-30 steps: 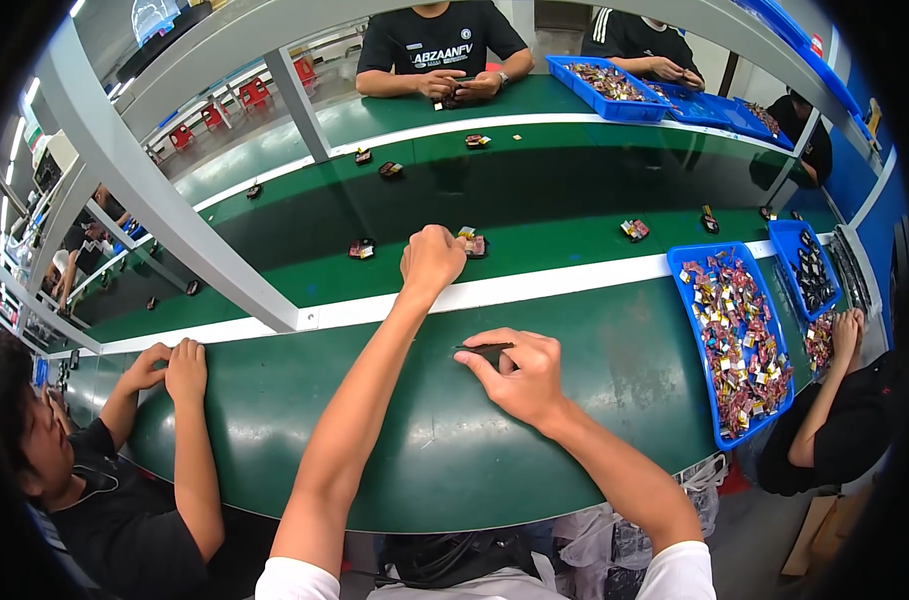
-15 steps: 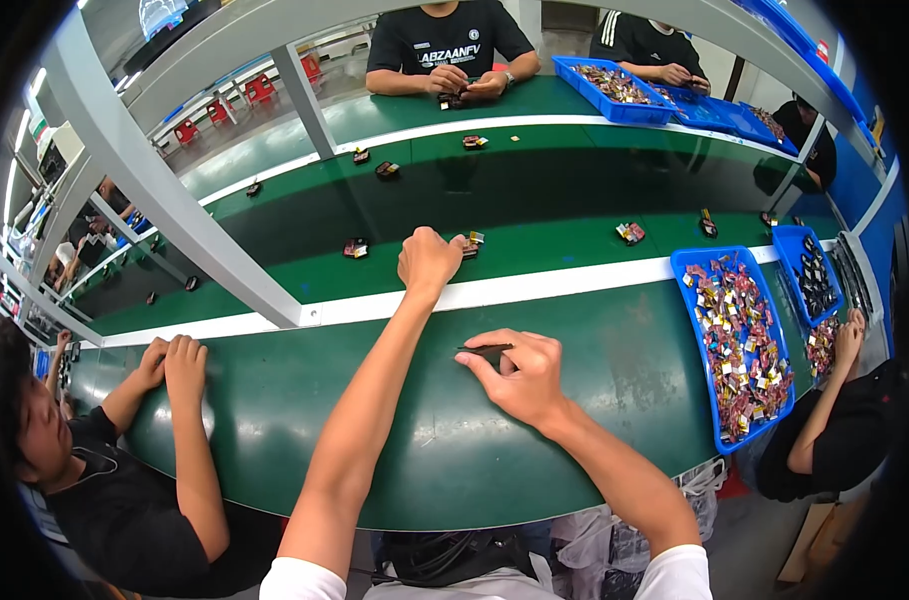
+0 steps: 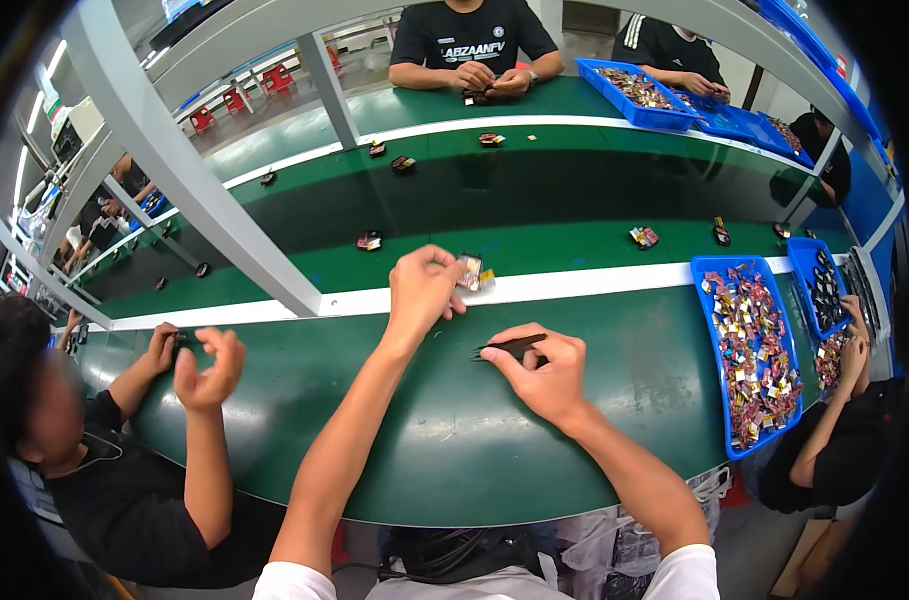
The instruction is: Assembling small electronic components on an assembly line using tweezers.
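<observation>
My left hand [image 3: 424,288] is over the white rail between the near table and the belt. Its fingers pinch a small black electronic assembly [image 3: 470,272] with pink and yellow-white parts on it. Closer to me, above the green table, my right hand [image 3: 546,372] grips dark tweezers [image 3: 519,346]. Their tips point left and are slightly apart, with nothing visible between them. A gap separates the tweezers from the assembly.
Similar assemblies [image 3: 642,237] lie on the green belt [image 3: 564,190]. At right stand a blue tray [image 3: 702,300] of small pink-and-yellow parts and a tray of black parts [image 3: 819,290]. A grey metal post [image 3: 214,190] slants up at left. Co-workers sit left, right and opposite.
My left hand has drawn back from the belt toward me, lifting the assembly over the rail. My right hand still holds the tweezers, turned slightly. The left co-worker's nearer hand has risen off the table.
</observation>
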Demonstrator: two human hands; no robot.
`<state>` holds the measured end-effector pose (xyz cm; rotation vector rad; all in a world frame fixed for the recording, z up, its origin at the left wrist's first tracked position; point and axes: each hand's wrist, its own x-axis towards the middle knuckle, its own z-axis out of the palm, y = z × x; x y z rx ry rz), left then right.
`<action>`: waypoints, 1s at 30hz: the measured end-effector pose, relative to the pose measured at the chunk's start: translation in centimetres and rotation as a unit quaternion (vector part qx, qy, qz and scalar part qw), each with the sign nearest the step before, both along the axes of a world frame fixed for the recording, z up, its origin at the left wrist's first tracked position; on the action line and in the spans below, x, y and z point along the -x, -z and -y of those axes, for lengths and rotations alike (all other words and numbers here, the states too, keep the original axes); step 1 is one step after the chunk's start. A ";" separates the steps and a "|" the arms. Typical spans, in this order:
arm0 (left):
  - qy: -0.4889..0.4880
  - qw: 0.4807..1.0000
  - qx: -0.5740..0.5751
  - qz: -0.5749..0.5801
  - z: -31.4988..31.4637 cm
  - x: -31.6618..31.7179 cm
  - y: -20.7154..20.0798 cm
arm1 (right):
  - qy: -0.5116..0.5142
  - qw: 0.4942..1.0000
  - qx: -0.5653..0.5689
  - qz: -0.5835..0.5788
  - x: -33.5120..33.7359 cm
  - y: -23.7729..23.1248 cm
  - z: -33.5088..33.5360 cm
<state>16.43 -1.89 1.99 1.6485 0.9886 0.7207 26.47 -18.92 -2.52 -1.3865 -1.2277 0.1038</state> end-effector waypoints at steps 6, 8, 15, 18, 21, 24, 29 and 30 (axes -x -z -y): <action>-0.003 0.999 0.032 -0.024 4.9 6.2 0.1 | -0.099 0.966 0.058 -0.233 0.6 -1.2 0.9; -0.010 0.999 0.042 -0.008 5.9 7.4 1.3 | -0.117 0.946 0.080 -0.292 0.7 -1.5 1.2; -0.014 1.000 0.014 0.016 7.7 7.7 2.6 | -0.105 0.964 0.048 -0.240 1.1 -0.7 1.8; 0.001 1.000 -0.008 0.011 8.3 7.6 3.1 | -0.090 0.973 0.047 -0.207 1.2 -0.8 2.0; 0.021 0.993 -0.109 0.038 8.7 7.4 4.0 | -0.081 0.983 0.063 -0.152 1.0 -0.7 2.3; 0.028 0.991 -0.117 0.050 9.3 7.0 3.8 | -0.058 0.995 0.056 -0.063 0.7 -0.5 2.5; 0.020 0.994 -0.097 0.038 9.6 6.8 3.5 | -0.030 0.997 0.050 -0.052 0.6 -0.8 2.5; 0.017 0.996 -0.085 0.036 9.7 6.7 3.3 | -0.024 0.997 0.046 -0.049 0.5 -0.7 2.6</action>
